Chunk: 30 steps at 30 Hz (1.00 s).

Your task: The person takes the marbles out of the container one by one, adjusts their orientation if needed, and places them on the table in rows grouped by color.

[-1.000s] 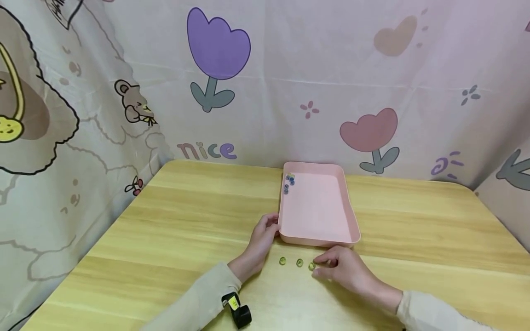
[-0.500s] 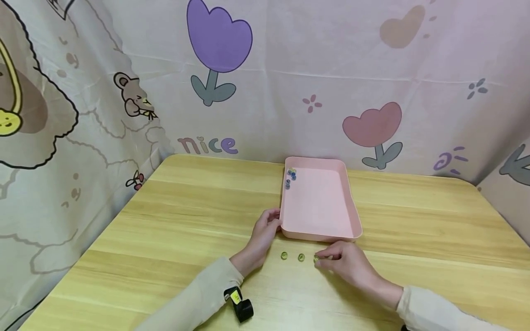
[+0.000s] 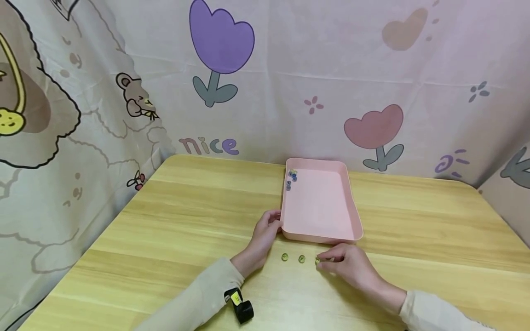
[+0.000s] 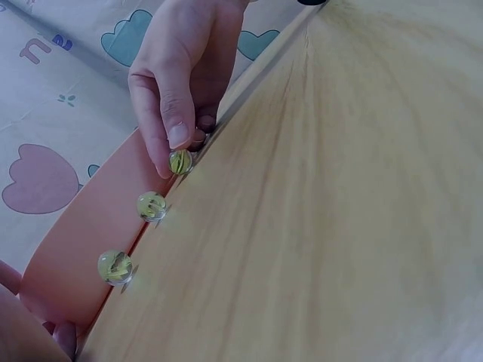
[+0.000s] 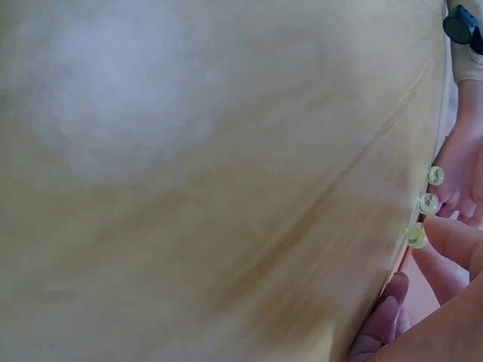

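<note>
Three clear marbles with yellow-green swirls stand in a row on the table before the pink tray (image 3: 319,202): a left marble (image 3: 285,257), a middle marble (image 3: 302,259) and a right marble (image 4: 180,161). My right hand (image 3: 352,266) pinches the right marble between thumb and forefinger, low at the tabletop; its other fingers are curled below in the right wrist view. My left hand (image 3: 262,236) holds the tray at its front left corner, with the thumb near the corner and fingers along the side wall. Part of those fingers is hidden.
Inside the tray, several blue marbles (image 3: 294,177) and a yellowish one gather along the far left wall. A patterned curtain (image 3: 269,92) hangs behind the wooden table (image 3: 198,207). A black wrist camera (image 3: 243,310) sits by the left sleeve.
My right thumb and forefinger have closed in on the right marble, which has shifted slightly to the right, away from the middle one. The left hand keeps its place on the tray.
</note>
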Each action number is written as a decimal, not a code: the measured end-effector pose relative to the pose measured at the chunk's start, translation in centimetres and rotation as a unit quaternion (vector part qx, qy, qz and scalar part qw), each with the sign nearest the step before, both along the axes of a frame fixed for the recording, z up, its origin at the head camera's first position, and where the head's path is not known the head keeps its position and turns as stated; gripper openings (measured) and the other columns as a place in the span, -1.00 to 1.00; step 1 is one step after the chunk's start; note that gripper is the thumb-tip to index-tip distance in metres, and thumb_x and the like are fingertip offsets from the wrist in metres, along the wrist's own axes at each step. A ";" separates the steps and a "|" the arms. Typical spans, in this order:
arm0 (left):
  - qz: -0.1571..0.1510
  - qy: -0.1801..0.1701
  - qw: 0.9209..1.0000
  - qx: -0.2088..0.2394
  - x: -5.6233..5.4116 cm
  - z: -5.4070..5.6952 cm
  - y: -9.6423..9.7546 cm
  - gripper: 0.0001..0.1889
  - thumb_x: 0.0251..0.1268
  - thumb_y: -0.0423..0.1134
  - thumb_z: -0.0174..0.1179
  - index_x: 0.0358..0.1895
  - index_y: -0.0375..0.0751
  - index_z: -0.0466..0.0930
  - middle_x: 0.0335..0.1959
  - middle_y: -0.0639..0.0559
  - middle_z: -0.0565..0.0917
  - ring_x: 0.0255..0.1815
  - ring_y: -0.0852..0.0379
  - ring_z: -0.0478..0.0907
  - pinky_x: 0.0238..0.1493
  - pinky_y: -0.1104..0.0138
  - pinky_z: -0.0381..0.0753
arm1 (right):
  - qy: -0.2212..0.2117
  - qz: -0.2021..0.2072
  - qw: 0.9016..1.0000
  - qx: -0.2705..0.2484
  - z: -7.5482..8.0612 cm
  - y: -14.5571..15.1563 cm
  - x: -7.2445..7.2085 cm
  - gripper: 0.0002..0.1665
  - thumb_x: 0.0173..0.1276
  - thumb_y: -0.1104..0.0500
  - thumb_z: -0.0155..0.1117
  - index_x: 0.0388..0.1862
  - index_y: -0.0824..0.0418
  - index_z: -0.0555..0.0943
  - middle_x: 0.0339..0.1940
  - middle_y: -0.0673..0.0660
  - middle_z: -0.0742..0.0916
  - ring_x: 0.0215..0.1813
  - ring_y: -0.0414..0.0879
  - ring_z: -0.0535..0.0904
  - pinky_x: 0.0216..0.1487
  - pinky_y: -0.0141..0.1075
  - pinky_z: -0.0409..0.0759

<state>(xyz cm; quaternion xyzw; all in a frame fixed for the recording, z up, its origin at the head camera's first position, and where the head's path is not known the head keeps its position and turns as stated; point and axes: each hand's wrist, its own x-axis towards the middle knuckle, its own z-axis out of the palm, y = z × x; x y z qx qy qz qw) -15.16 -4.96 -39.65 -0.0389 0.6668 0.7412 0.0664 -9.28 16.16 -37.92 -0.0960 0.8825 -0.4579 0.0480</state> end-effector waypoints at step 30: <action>-0.001 0.010 1.000 0.002 0.0 -0.2 -0.1 -0.58 0.37 -0.42 -0.08 0.27 -0.43 0.30 0.23 -0.24 0.40 0.25 -0.12 0.35 0.29 0.12 0.37 | -0.020 -0.003 0.999 -0.031 -0.1 0.2 0.0 -0.76 0.07 0.23 0.50 -0.24 0.26 0.77 -0.08 0.21 0.67 -0.30 -0.20 0.56 -0.43 -0.41 0.58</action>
